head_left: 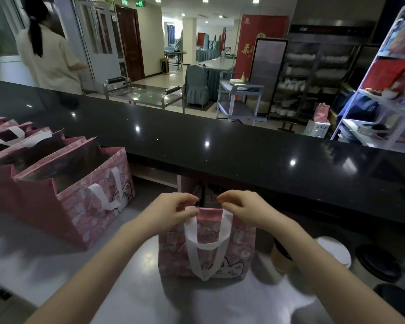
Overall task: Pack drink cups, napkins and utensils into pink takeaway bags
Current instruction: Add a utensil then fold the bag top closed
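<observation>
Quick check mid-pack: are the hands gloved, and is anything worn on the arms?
No gloves: the left hand and right hand are bare. The left forearm and right forearm are uncovered down to the frame edge, with no sleeve, watch, bracelet or ring visible.

A small pink bag (207, 230) stands upright near the middle of the surface (45, 265), its top edge pinched by the left hand (171, 211) and the right hand (243, 210). It is printed with a brick pattern and a cartoon cat low on its near face. A white strap handle (192, 251) hangs slack down that face. Just beside it, toward the right edge, stands a tan cup (281, 258) with a dark lid, only partly in view. Toward the left edge, a row of larger open bags (80, 202) in the same print stands upright, mouths gaping and white handles drooping. Their contents cannot be made out.
</observation>
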`<control>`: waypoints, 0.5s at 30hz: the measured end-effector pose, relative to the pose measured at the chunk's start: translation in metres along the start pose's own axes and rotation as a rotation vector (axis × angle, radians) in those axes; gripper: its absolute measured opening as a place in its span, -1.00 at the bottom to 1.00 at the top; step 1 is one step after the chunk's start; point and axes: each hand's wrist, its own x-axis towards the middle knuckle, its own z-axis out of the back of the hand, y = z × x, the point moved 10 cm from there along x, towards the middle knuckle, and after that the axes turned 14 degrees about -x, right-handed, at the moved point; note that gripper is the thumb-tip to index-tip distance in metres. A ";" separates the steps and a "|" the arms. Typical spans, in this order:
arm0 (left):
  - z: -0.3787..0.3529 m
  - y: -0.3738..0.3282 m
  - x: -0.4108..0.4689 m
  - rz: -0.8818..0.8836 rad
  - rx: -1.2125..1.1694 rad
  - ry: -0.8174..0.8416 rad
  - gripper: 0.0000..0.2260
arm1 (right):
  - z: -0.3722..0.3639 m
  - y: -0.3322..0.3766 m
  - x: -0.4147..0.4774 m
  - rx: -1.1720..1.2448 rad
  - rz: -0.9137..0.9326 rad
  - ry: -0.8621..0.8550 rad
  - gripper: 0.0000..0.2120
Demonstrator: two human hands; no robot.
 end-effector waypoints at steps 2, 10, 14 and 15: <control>-0.018 -0.011 0.005 -0.087 0.266 -0.017 -0.66 | -0.013 0.015 0.004 -0.130 0.044 0.014 -0.67; -0.039 -0.017 0.011 -0.170 0.576 -0.142 -0.80 | -0.023 0.024 0.009 -0.363 0.035 -0.135 -0.86; -0.033 -0.019 0.010 -0.202 0.542 -0.166 -0.82 | -0.022 0.020 0.009 -0.316 0.059 -0.133 -0.85; -0.029 -0.020 0.010 -0.208 0.501 -0.148 -0.81 | -0.019 0.014 0.007 -0.274 0.046 -0.131 -0.84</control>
